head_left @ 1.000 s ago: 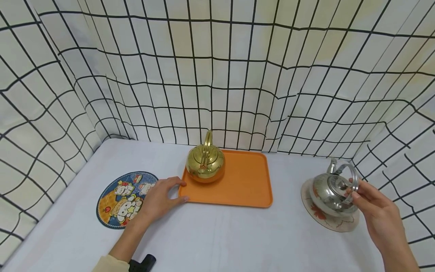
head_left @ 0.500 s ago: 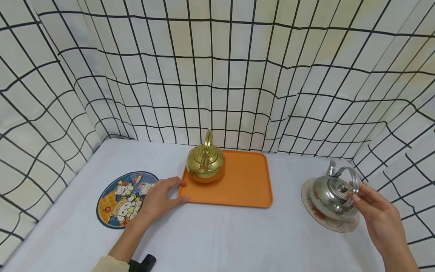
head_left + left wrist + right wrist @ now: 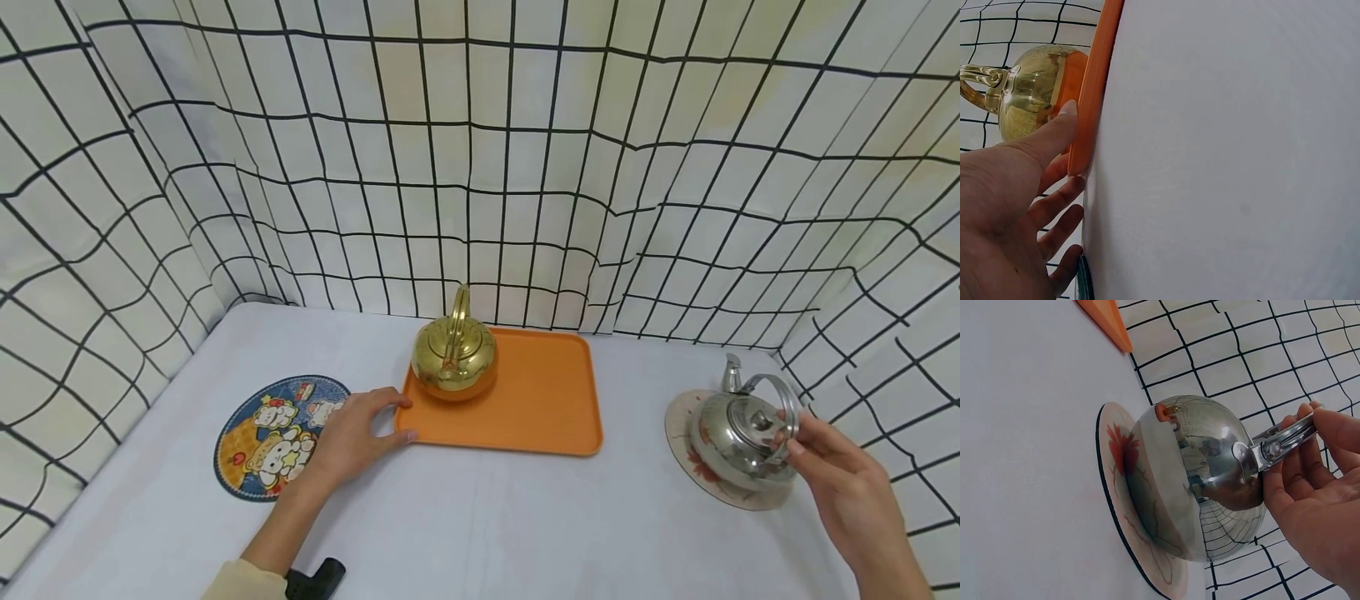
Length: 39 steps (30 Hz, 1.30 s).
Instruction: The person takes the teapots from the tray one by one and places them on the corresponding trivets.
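A shiny silver kettle (image 3: 738,450) with an arched metal handle is over the floral round mat (image 3: 1109,450) at the right. My right hand (image 3: 847,475) pinches this handle between thumb and fingers. In the right wrist view, the kettle's base is close over the mat, with red flowers showing beside it. At the left, my left hand (image 3: 360,442) touches the front left corner of the orange tray (image 3: 543,400), thumb and forefinger spread along its edges. A gold kettle (image 3: 453,358) stands on the tray's left part, its handle upright.
Left of the tray lies a blue round placemat (image 3: 255,442) with cartoon figures, partly behind my left forearm. A white cloth (image 3: 487,525) covers the table. White walls with a black grid (image 3: 525,158) close in the back and both sides.
The silver kettle has shifted slightly right on my right hand's grip, showing more of the mat's left side. My left hand, the tray and the gold kettle have stayed in place.
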Tool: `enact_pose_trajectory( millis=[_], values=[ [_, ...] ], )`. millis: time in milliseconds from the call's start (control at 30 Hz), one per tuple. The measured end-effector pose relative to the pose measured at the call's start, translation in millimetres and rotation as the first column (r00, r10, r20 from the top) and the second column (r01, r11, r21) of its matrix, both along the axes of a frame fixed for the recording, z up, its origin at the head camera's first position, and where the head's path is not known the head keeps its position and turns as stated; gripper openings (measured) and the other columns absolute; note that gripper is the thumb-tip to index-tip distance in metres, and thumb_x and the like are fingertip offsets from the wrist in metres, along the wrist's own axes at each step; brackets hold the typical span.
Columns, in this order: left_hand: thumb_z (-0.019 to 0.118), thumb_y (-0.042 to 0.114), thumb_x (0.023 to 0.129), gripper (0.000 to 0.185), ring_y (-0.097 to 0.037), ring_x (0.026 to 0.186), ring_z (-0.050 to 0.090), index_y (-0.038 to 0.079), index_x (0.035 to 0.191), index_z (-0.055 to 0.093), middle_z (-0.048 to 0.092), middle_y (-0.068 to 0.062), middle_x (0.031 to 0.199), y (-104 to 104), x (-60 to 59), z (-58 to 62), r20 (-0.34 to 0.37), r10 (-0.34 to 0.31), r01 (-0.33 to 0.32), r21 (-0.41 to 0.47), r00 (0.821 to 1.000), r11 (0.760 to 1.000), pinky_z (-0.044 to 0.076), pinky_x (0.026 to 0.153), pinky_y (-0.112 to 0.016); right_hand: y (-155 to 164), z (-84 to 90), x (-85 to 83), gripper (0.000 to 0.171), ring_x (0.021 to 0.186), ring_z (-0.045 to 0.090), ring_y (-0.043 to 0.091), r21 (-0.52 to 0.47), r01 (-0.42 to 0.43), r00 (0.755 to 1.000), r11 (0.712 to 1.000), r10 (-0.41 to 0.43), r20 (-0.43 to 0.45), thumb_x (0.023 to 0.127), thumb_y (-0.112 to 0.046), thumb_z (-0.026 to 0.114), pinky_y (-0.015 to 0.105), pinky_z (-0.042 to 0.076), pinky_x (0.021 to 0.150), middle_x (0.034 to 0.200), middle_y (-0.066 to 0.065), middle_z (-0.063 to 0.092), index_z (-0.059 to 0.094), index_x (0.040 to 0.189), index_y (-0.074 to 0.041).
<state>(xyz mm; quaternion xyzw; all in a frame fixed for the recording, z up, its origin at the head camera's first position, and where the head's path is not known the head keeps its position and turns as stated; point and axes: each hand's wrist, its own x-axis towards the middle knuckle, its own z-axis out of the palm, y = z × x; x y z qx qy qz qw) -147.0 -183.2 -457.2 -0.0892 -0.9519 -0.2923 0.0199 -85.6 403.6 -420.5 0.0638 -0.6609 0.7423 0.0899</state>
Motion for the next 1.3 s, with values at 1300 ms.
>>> enact_pose_trajectory(
  millis=[1300],
  values=[
    [0.083,0.038,0.089,0.043,-0.040,0.140,0.052,0.021,0.127,0.072,0.066,-0.006,0.146,0,-0.6,-1.4,0.012,0.005,-0.005,0.006,1.000,1.000,0.041,0.115,-0.067,-4,6.2,-0.8,0.038,0.105,0.070,0.006,-0.024,0.088,0.992,0.996,-0.090,-0.087,0.104,0.013,0.045,0.014,0.056,0.089,0.117,-0.002,0.075,0.063,0.135,0.000]
  ],
)
